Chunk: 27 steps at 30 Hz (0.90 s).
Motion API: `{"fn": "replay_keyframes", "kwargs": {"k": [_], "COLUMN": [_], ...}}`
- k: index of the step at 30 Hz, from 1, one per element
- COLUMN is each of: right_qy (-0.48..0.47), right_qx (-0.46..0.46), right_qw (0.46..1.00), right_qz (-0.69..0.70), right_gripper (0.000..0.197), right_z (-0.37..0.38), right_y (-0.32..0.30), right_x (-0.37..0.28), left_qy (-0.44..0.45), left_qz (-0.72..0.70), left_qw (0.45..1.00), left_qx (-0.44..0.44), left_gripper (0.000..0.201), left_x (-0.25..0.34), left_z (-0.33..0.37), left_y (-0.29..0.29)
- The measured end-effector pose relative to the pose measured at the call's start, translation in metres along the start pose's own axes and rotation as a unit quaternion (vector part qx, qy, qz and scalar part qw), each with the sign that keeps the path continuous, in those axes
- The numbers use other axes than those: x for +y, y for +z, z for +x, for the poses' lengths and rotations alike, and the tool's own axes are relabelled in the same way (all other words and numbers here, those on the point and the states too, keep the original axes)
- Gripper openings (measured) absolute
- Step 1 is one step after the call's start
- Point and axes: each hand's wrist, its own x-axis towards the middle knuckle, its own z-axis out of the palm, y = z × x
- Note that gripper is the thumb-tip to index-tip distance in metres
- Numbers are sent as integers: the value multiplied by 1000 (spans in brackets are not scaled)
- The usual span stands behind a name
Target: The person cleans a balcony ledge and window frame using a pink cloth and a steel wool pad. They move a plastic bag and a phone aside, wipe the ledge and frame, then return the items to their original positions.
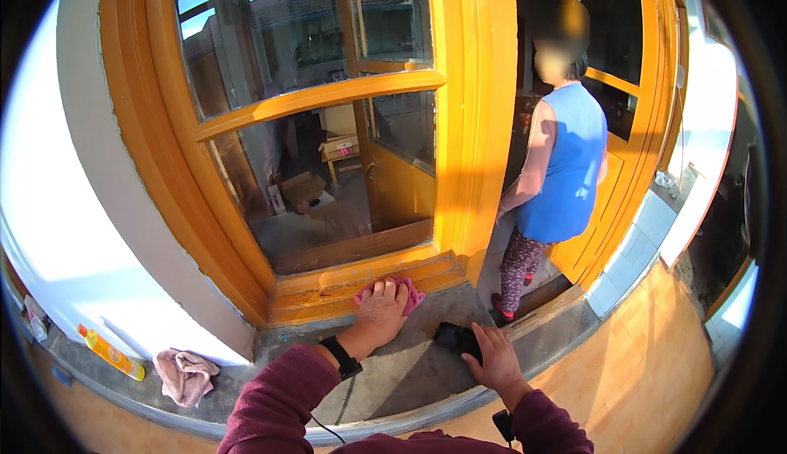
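Through my head feed, I have the left hand (383, 306) reaching forward to the foot of the orange window frame (328, 280), its fingers bent over a bunched pink cloth (415, 296). The cloth sits under that palm, where the frame meets the grey ledge (361, 396); I cannot tell whether the fingers clench it or only press on it. My right hand (496, 360) is lower down at the ledge, its fingers touching a black object (457, 340); whether they grasp it or just rest there, I cannot tell. A black watch (340, 357) circles the left wrist, and both sleeves are maroon. Off to my left, a crumpled towel (185, 377) lies on the ledge, with a yellow bottle (112, 353) on its side near it, by the white wall (65, 224). Through the glass I make out an open carton (308, 194) on the floor inside. On my right, a person in a blue vest (564, 171) and patterned trousers stands at the doorway, beside the orange door (602, 216), well apart from my hands.
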Motion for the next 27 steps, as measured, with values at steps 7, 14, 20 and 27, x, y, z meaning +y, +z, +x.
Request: {"fn": "replay_keyframes", "kwargs": {"k": [7, 14, 20, 27], "right_qy": [-3, -3, 6, 0], "right_qx": [9, 9, -2, -13], "right_qw": [1000, 1000, 1000, 1000], "right_qz": [1, -2, 18, 25], "right_gripper": [65, 68, 69, 69], "right_z": [-2, -2, -2, -2], "right_y": [1, 2, 2, 2], "right_x": [2, 3, 3, 8], "left_qy": [-62, 24, 96, 154], "left_qz": [-202, 162, 224, 127], "left_qw": [977, 907, 917, 955], "left_qx": [-38, 388, 317, 220], "left_gripper": [49, 52, 57, 36], "left_x": [-15, -81, -88, -55], "left_z": [48, 155, 150, 89], "left_y": [-50, -192, -122, 9]}}
